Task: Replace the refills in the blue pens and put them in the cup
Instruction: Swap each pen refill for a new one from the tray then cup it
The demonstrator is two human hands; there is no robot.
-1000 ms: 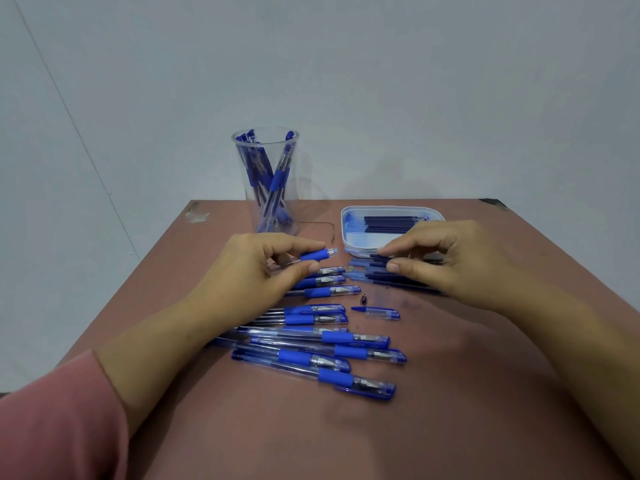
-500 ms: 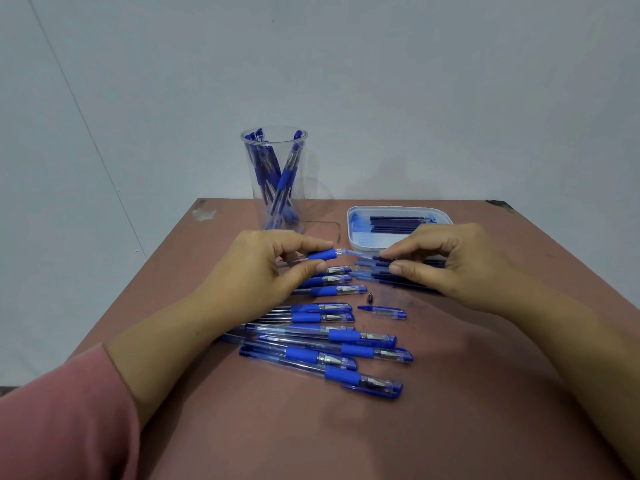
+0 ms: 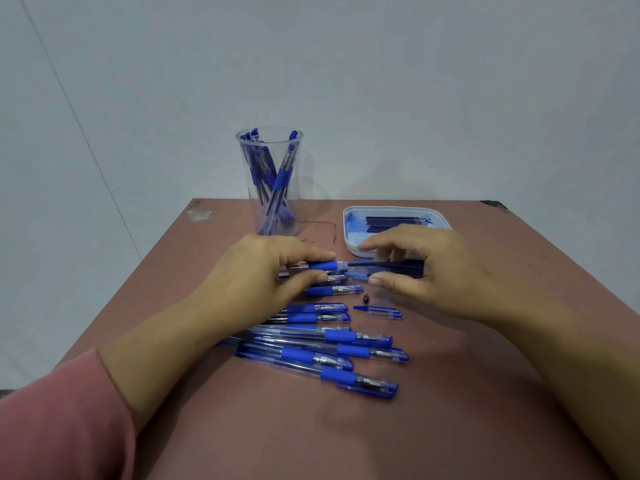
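Observation:
My left hand grips a clear pen barrel by its blue grip, its open end pointing right. My right hand holds a dark refill level, with its left tip at the barrel's opening. Several more blue pens lie in a row on the table below my hands. A loose clear cap and a small metal tip lie just right of that row. The clear cup stands behind my left hand with several blue pens upright in it.
A white tray with dark refills in it sits behind my right hand. More dark refills lie under my right palm. The brown table is bare at the front and right; a pale wall rises behind.
My right hand has brought the refill leftward until its tip meets the barrel's open end. My left hand keeps its hold on the barrel.

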